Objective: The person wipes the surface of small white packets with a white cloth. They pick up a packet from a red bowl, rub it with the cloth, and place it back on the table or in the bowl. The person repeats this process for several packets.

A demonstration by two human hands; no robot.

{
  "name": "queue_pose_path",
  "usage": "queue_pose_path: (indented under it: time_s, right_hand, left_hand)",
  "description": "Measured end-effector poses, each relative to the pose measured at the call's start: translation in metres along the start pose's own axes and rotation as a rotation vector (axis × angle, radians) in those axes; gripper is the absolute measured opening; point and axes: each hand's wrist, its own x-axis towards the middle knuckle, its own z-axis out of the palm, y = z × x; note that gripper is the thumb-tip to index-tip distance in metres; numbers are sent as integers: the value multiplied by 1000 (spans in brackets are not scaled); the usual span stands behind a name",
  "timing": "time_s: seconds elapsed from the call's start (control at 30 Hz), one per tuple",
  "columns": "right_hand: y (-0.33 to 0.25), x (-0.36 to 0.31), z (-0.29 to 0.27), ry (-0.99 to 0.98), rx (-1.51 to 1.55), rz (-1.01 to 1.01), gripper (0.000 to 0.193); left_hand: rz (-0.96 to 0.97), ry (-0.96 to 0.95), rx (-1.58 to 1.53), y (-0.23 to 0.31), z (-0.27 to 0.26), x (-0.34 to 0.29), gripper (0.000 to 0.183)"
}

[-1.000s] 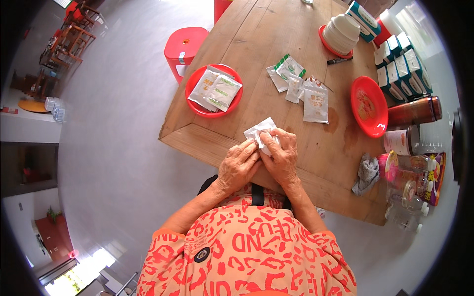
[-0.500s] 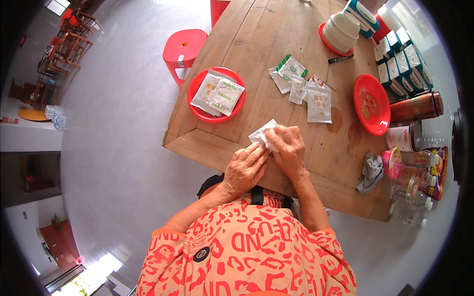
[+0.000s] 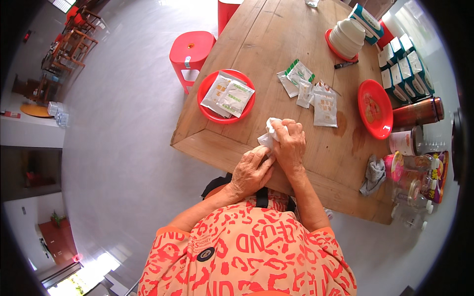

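Both hands on one small white packet (image 3: 270,134) here: the left hand (image 3: 251,171) pinches its lower edge with the fingertips, the right hand (image 3: 290,144) is curled over the top, clamping it against the wooden table (image 3: 276,39) near the front edge. Off to the left of that grip, a red plate (image 3: 207,91) carries two flat white sachets (image 3: 228,94). Just beyond the hands lies a loose cluster of green-and-white sachets (image 3: 308,89). Further right, a second red plate (image 3: 375,111), then a crumpled grey cloth (image 3: 374,174) by the table's right end. This looks like the tearing-open stage; the packet seems still closed, though the fingers hide most of it. What it calls for now, I'd say, is opposing pulls with a firm pinch so the contents don't scatter.
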Motion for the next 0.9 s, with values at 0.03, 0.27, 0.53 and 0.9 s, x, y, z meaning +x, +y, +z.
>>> queue_pose_path:
  time_s: [0.03, 0.27, 0.53, 0.9]
  right_hand:
    - [1, -2, -2, 9, 35, -66, 30]
    - [8, -35, -28, -57, 267, -194, 29]
    - [11, -20, -20, -78, 193, 31, 37]
    - [26, -38, -35, -27, 185, -137, 35]
  left_hand:
    - [1, 7, 4, 1, 0, 0, 31]
    - [3, 32, 6, 0, 0, -1, 28]
    - [25, 19, 26, -1, 0, -2, 35]
    - [4, 48, 51, 1, 1, -4, 34]
